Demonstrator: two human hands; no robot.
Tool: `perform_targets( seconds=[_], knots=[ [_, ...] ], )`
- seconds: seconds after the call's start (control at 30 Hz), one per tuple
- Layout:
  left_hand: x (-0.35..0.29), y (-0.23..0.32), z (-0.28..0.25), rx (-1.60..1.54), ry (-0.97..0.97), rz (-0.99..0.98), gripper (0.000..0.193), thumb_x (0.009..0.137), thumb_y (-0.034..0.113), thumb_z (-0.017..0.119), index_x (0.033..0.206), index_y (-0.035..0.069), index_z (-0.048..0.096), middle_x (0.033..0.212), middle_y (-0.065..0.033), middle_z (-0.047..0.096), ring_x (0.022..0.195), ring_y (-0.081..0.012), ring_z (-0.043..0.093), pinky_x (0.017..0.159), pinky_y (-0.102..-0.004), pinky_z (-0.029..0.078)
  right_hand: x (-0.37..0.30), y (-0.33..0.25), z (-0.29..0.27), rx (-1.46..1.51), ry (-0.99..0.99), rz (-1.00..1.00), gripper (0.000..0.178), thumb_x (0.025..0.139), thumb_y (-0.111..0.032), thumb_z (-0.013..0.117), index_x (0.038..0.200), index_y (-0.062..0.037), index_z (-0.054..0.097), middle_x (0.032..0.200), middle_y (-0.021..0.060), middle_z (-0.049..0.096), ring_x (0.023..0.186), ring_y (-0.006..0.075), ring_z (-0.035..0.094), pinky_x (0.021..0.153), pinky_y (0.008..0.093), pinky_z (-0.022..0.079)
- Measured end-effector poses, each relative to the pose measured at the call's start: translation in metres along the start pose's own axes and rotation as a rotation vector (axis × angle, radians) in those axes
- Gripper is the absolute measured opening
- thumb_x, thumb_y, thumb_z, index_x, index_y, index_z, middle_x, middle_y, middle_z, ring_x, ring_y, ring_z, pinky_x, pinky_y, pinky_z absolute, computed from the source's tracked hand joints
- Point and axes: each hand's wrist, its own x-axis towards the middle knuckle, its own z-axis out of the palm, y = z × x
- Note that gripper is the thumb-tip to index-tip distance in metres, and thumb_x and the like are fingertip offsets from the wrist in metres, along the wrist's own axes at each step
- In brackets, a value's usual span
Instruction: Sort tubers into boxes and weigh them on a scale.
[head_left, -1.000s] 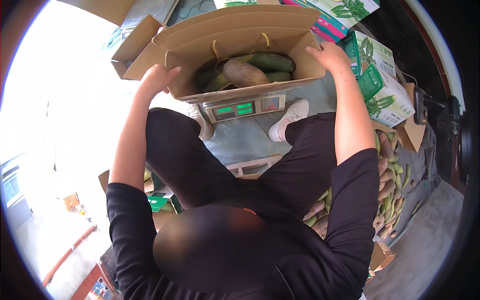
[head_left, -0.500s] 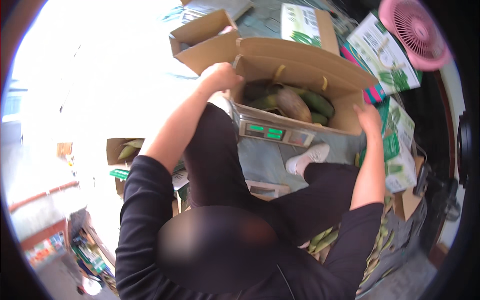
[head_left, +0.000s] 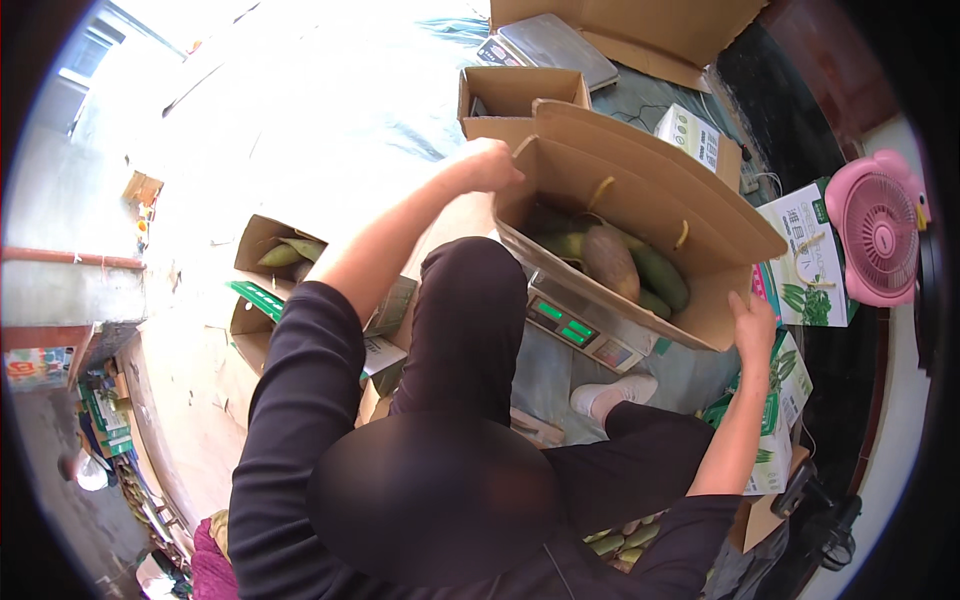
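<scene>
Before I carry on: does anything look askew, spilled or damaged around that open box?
Nothing stands out. The vegetables lie inside the open cardboard box, none visibly spilling, and the left hand and right hand hold its ends. It looks wider than the scale below, but whether it rests squarely there is hidden.

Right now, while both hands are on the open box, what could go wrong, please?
The left hand and right hand hold the open box at its opposite ends, so the cardboard might bend or tear under load.

The long vegetables look loose inside, so tilting could make them roll.

The box reaches past the right end of the scale under it, so it might tip if released off-centre.
</scene>
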Motion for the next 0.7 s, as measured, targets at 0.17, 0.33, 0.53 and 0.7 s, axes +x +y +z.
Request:
perform_targets(
  seconds=[0.17,0.33,0.53,0.7],
  knots=[
    [-0.006,-0.095,-0.026,-0.005,0.13,-0.015,0.04,0.087,0.027,0.056,0.115,-0.001,0.05,0.094,-0.0196,0.062,0.089,-0.0321,0.062,0.081,-0.0402,0.048,0.018,-0.093,0.024,-0.01,-0.027,-0.144,0.034,0.081,-0.035,0.059,0.088,-0.0021,0.065,0.084,0.0217,0.063,0.082,0.0395,0.059,0.071,0.043,0.045],
    [-0.05,-0.192,-0.05,-0.03,0.21,-0.113,0.026,0.092,0.015,0.044,0.115,0.004,0.052,0.094,-0.0152,0.059,0.082,-0.0258,0.055,0.074,-0.0376,0.043,0.039,-0.176,0.104,-0.014,-0.12,-0.175,0.036,0.079,-0.038,0.06,0.08,-0.0031,0.066,0.081,0.0213,0.063,0.081,0.0383,0.06,0.069,0.0457,0.046],
    [-0.073,-0.379,-0.06,0.099,0.242,-0.268,0.031,0.088,0.024,0.054,0.112,0.004,0.053,0.099,-0.0186,0.056,0.096,-0.0322,0.052,0.087,-0.042,0.041,0.045,-0.27,0.226,0.042,-0.357,-0.373,0.03,0.078,-0.034,0.066,0.083,-0.0053,0.07,0.088,0.0173,0.066,0.087,0.034,0.064,0.075,0.0448,0.051],
    [-0.076,-0.403,-0.033,0.514,0.108,-0.563,0.034,0.089,0.038,0.049,0.107,0.011,0.059,0.107,-0.0175,0.061,0.1,-0.0369,0.058,0.081,-0.0478,0.046,0.035,-0.277,0.282,-0.028,-0.666,-0.428,0.027,0.08,-0.034,0.058,0.094,-0.0133,0.069,0.096,0.0146,0.066,0.095,0.0323,0.061,0.081,0.0435,0.048]
  ],
)
